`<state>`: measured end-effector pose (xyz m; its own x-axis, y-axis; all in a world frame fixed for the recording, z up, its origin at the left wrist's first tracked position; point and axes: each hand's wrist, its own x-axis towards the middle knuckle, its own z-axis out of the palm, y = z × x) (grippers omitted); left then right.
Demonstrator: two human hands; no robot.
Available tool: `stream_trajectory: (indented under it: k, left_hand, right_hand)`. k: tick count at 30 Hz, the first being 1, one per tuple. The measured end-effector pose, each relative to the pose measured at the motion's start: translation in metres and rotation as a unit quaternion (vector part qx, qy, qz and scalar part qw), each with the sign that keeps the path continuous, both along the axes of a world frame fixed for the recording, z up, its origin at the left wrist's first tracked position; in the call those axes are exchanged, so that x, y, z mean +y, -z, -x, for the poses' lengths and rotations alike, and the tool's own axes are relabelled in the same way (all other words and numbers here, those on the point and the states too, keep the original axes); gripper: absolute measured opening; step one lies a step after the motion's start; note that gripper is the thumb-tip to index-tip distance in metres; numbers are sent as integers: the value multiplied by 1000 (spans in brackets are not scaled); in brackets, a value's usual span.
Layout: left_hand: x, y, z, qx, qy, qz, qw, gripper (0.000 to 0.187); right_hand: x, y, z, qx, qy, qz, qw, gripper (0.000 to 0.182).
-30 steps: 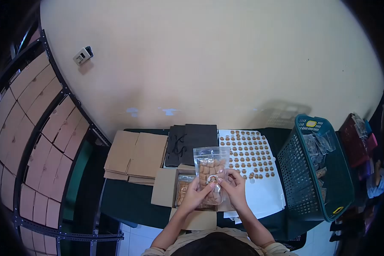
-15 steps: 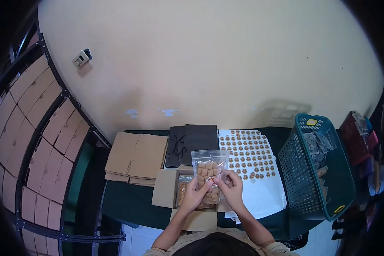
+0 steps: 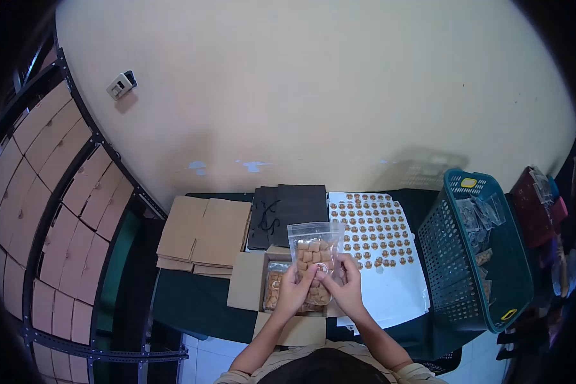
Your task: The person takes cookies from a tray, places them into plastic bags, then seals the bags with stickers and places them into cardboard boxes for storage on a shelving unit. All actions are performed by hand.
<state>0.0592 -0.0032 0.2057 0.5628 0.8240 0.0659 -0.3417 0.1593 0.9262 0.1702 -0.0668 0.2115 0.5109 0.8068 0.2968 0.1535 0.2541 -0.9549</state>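
A clear zip pouch [image 3: 315, 246] of small brown pillow-shaped snacks is held upright over an open cardboard box [image 3: 246, 281]. My left hand [image 3: 293, 291] grips its left side, and my right hand [image 3: 347, 288] grips the right side. Both thumbs press on a round sticker at the front of the pouch, partly covering it. Inside the box, another snack pouch [image 3: 274, 286] shows to the left of my left hand. Right of the box lies a sheet of round stickers [image 3: 397, 291], with several rows of brown-and-gold labels on white backing.
Flat cardboard boxes [image 3: 221, 233] are stacked at the left, beside black bags [image 3: 294, 208] with dark cords. A green basket [image 3: 451, 256] holding clear pouches stands at the right. Shelves of cardboard boxes [image 3: 77, 256] line the left side. Dark green cloth [image 3: 192, 307] covers the table.
My thumbs have shifted slightly on the sticker at the pouch front. The pouch stays in both hands over the box, almost in the same place.
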Motion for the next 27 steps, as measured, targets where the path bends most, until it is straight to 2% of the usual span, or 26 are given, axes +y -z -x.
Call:
stream_trajectory:
  k: [2, 3, 5, 6, 8, 11, 15, 20, 23, 25, 27]
  left_hand:
    - [2, 0, 2, 19, 5, -4, 1000, 28]
    - [3, 1, 0, 19, 6, -3, 1000, 28]
    - [5, 5, -3, -25, 4, -2, 1000, 29]
    - [8, 10, -2, -25, 4, -1, 1000, 29]
    - [13, 18, 3, 31, 37, 48, 998, 31]
    - [9, -1, 2, -12, 52, 35, 998, 32]
    - [8, -5, 5, 19, 41, -25, 999, 32]
    - [2, -14, 8, 19, 20, 13, 1000, 29]
    - [1, -11, 8, 31, 10, -50, 998, 29]
    - [1, -9, 9, 57, 28, -107, 992, 30]
    - [4, -9, 11, 53, 40, -100, 993, 32]
  right_hand:
    - [-3, -14, 4, -88, 14, 13, 996, 28]
    - [-2, -13, 3, -87, 14, 14, 996, 28]
    - [-1, -9, -1, 12, -53, -3, 998, 31]
    - [-1, -7, -3, 12, -53, -3, 999, 31]
    - [-2, -4, -6, 107, -100, 5, 989, 28]
    - [-3, -7, -7, 81, -92, 8, 992, 26]
    - [-4, -5, -3, 124, -72, -7, 990, 29]
    - [-2, -10, -1, 104, -74, -16, 992, 31]
    - [-1, -7, -2, 86, -38, -15, 995, 30]
    - [-1, 3, -8, 18, -12, 10, 1000, 27]
    - [-2, -1, -6, 0, 2, 10, 1000, 23]
